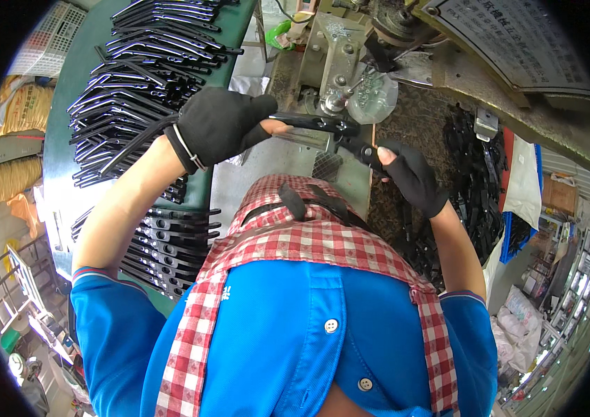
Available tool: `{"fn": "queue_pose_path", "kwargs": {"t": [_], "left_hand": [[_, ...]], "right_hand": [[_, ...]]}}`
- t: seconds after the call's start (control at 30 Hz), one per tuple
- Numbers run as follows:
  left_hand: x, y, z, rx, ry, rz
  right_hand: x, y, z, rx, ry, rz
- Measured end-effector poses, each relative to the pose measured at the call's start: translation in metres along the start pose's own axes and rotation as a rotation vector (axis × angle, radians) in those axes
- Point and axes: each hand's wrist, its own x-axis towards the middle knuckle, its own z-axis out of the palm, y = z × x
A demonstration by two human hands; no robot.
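My left hand [222,126], in a black fingerless glove, is closed around a black bar [309,122] in front of the machine. A long black tube also shows past my left wrist; I cannot tell whether it is the same piece. In my right hand [414,175], gloved the same way, is a short black part [362,150], pinched between thumb and fingers. The short part meets the bar's right end at an angle. Whether the two are fastened together cannot be made out.
Rows of bent black tubes [149,87] and flat black bars with holes [166,250] lie on the green table [76,73] at left. Ahead stands a metal machine [342,59] beside a clear bowl of small metal pieces [374,104]. Black parts [472,174] are heaped at right.
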Motion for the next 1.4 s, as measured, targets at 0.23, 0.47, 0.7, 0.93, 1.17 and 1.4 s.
{"fn": "queue_pose_path", "kwargs": {"t": [0.23, 0.47, 0.7, 0.93, 1.17, 1.4], "left_hand": [[-0.001, -0.014, -0.007, 0.041, -0.022, 0.050], [0.014, -0.005, -0.018, 0.222, -0.016, 0.122], [0.015, 0.002, -0.001, 0.087, -0.122, 0.055], [0.027, -0.003, 0.009, 0.012, -0.058, 0.020], [0.069, -0.026, 0.000, 0.065, 0.075, 0.159], [0.081, -0.036, 0.000, 0.231, 0.020, 0.164]], "right_hand": [[0.000, -0.030, -0.008, -0.327, 0.221, -0.139], [0.007, -0.038, -0.010, -0.424, 0.228, -0.219], [0.010, -0.043, -0.015, -0.642, 0.290, -0.221], [0.024, -0.055, -0.028, -0.861, 0.376, -0.321], [0.046, -0.026, -0.046, -0.661, 0.548, -0.497], [0.064, 0.007, -0.086, -2.096, 0.494, -1.049]]}}
